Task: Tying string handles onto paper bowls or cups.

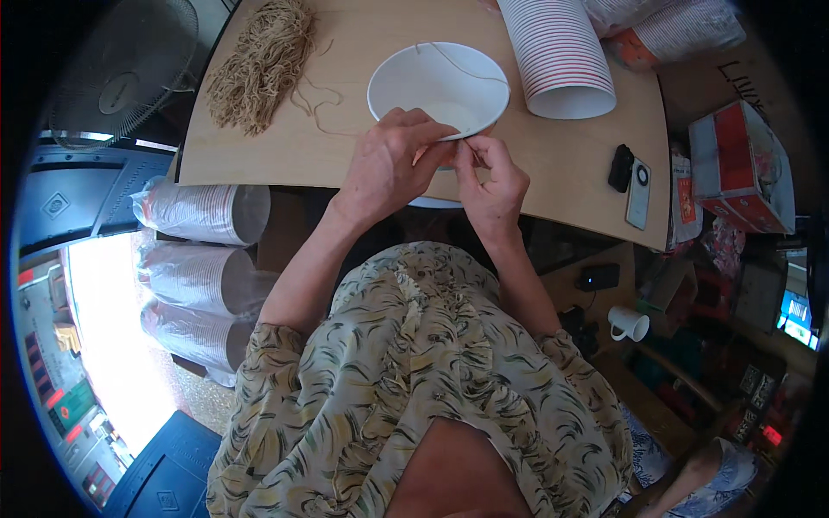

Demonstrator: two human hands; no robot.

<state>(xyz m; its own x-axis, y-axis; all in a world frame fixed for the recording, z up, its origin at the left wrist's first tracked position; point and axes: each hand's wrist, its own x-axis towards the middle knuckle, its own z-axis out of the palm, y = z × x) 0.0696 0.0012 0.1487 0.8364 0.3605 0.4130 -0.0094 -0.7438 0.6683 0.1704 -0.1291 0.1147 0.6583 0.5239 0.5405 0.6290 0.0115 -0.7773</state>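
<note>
A white paper bucket (432,86) is tilted over the table's near edge, its open mouth facing up toward me. My left hand (393,160) is closed on the near rim, thumb on the inside. Right beside it, my right hand (492,181) pinches at the same stretch of rim, a thin bit of brown string between the fingertips. More of the tan string (458,62) crosses the bucket's mouth and hangs over its right side. The fingers hide where string and rim meet.
A heap of tan strings (263,65) lies at the table's (570,164) far left. Stacked paper buckets (561,56) lie at the far right, a phone (638,194) and a black object (620,168) nearer. Bagged bucket stacks (199,276) lie left; a white mug (629,324) stands lower right.
</note>
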